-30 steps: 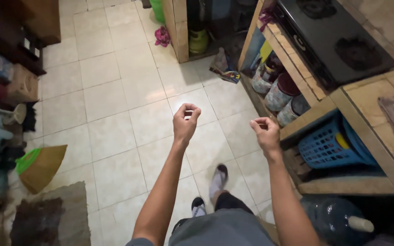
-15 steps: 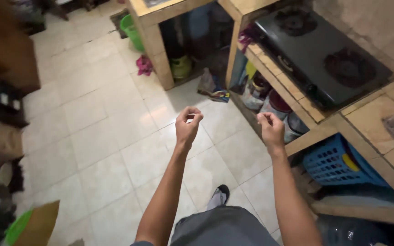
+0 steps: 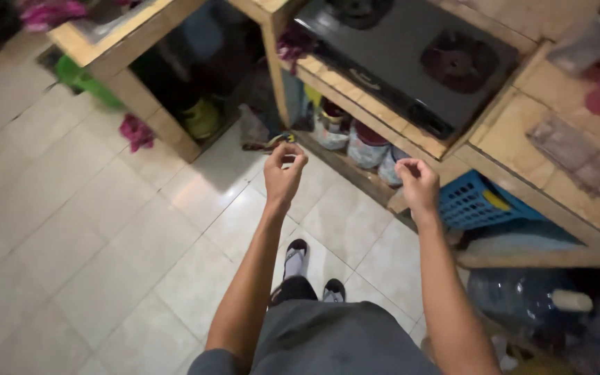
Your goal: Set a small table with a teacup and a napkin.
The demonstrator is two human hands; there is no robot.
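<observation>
Tiled kitchen floor, and our left hand [image 3: 283, 173] and right hand [image 3: 417, 182] both hover loosely curled, empty; the black stove [image 3: 411, 59] on the counter [image 3: 515, 132] sits ahead-right, nearer our right hand.

The view has been swung toward the tiled counter, so the black gas stove [image 3: 411, 62] is now seen nearer and higher. The blue basket [image 3: 477, 203] is brought just beside the right hand [image 3: 419, 186], and both sandalled feet are shown below.
</observation>
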